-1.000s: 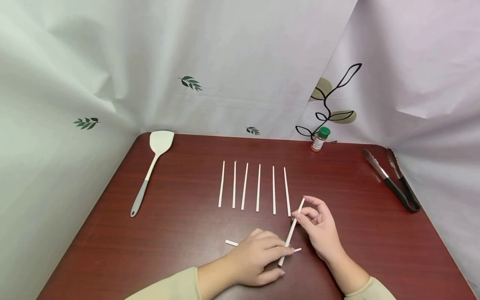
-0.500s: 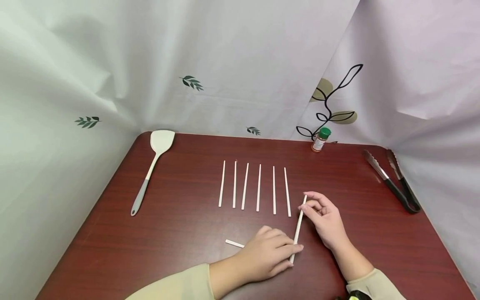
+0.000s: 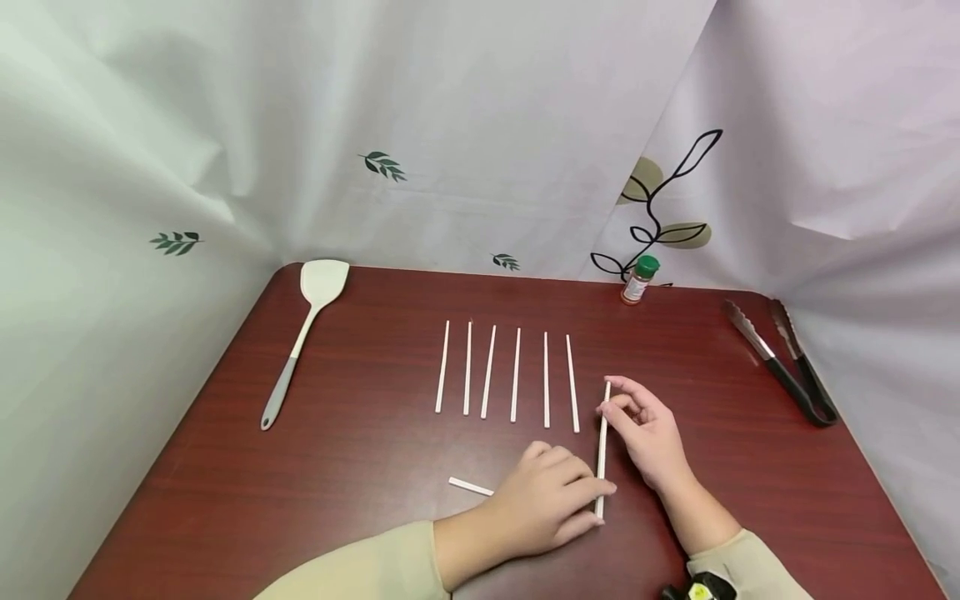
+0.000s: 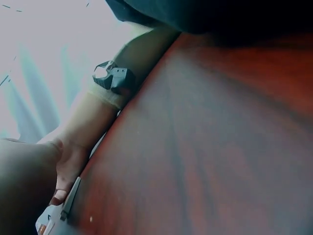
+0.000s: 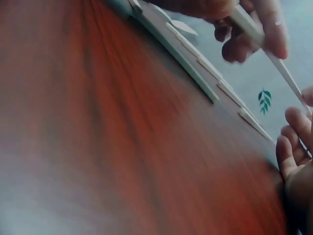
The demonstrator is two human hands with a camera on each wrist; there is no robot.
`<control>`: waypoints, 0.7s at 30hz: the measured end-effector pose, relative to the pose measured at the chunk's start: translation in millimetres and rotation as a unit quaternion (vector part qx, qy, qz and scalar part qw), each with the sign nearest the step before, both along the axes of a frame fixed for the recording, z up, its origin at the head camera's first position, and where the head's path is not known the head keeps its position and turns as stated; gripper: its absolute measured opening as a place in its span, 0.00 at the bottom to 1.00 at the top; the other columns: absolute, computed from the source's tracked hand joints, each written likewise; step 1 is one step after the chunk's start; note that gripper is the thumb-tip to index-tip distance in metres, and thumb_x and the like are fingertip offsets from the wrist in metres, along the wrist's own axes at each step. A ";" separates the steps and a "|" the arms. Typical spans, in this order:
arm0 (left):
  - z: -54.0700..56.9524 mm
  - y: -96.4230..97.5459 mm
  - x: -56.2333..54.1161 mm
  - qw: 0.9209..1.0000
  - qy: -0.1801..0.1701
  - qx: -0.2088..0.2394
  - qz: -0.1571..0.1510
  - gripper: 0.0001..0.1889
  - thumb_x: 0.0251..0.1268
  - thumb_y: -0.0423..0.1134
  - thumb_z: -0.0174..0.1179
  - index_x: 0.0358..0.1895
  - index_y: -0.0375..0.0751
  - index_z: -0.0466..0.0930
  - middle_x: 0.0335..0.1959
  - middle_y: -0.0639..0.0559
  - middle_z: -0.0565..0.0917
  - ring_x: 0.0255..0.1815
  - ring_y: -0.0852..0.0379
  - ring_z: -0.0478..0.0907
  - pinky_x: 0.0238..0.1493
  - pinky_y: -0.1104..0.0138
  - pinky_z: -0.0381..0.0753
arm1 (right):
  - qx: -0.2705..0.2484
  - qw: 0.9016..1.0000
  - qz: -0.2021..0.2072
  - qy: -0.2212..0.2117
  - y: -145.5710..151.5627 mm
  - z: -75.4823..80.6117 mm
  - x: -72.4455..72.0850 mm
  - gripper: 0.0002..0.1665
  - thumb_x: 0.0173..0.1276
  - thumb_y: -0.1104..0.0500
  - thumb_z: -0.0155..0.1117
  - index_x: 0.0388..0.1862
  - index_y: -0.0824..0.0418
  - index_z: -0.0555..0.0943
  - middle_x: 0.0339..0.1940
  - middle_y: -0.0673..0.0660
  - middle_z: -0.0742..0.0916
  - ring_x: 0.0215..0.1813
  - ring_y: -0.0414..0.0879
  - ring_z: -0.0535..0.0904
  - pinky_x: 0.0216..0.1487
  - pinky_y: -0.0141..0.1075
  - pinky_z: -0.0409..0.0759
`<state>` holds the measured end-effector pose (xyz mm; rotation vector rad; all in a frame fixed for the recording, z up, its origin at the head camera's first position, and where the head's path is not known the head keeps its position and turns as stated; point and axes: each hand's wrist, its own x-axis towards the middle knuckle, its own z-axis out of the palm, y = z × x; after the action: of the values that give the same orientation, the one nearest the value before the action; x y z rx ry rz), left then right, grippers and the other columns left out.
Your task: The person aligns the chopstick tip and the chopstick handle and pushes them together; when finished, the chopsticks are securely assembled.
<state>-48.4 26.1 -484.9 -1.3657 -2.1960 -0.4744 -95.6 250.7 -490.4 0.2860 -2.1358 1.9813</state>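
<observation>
Between both hands a white chopstick (image 3: 603, 446) is held nearly upright in the head view, its far end leaning away from the body. My right hand (image 3: 651, 437) pinches its far end between thumb and fingers. The left hand (image 3: 542, 504) grips the near end, which pokes out past the fingers. In the right wrist view the held chopstick (image 5: 284, 73) spans from one hand's fingers to the other's. Another chopstick (image 3: 470, 486) lies crosswise on the table, partly hidden under my left hand. Beyond the hands, several chopsticks (image 3: 515, 375) lie in a spaced row.
On the left of the dark red table (image 3: 337, 500) lies a white spatula (image 3: 303, 333) with a grey handle. A green-capped spice bottle (image 3: 638, 281) stands at the back. Black-handled tongs (image 3: 787, 375) lie at the right edge. White curtain (image 3: 480, 125) surrounds the table.
Both hands have moved the held chopstick slightly right and turned it from slanted to nearly straight away from the body. The row of chopsticks has stayed put.
</observation>
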 end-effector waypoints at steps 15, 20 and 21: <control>-6.4 40.5 -33.7 0.991 -0.044 -0.043 0.116 0.22 0.61 0.60 0.73 0.57 0.61 0.86 0.53 0.63 0.80 0.54 0.61 0.75 0.55 0.62 0.71 | 0.273 0.956 -0.071 0.079 40.7 -5.1 -67.4 0.16 0.65 0.64 0.77 0.51 0.64 0.88 0.43 0.57 0.88 0.52 0.48 0.76 0.54 0.38 0.70; -5.7 47.6 -39.0 0.989 -0.047 -0.054 0.132 0.22 0.60 0.60 0.74 0.56 0.61 0.87 0.55 0.63 0.81 0.57 0.61 0.75 0.54 0.62 0.71 | 0.299 0.949 -0.056 0.087 40.5 -4.5 -75.4 0.19 0.64 0.62 0.78 0.52 0.64 0.87 0.42 0.57 0.87 0.53 0.55 0.75 0.54 0.46 0.68; -5.8 48.3 -39.3 0.988 -0.049 -0.058 0.134 0.21 0.61 0.59 0.74 0.55 0.62 0.87 0.55 0.64 0.81 0.58 0.61 0.75 0.54 0.62 0.71 | 0.302 0.948 -0.055 0.086 40.4 -5.2 -76.6 0.19 0.63 0.62 0.78 0.52 0.64 0.87 0.42 0.57 0.87 0.54 0.56 0.75 0.55 0.47 0.67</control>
<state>-87.8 74.4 -490.7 -1.0987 -2.4769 -0.3240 -172.2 291.2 -495.7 0.4033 -2.5178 1.1482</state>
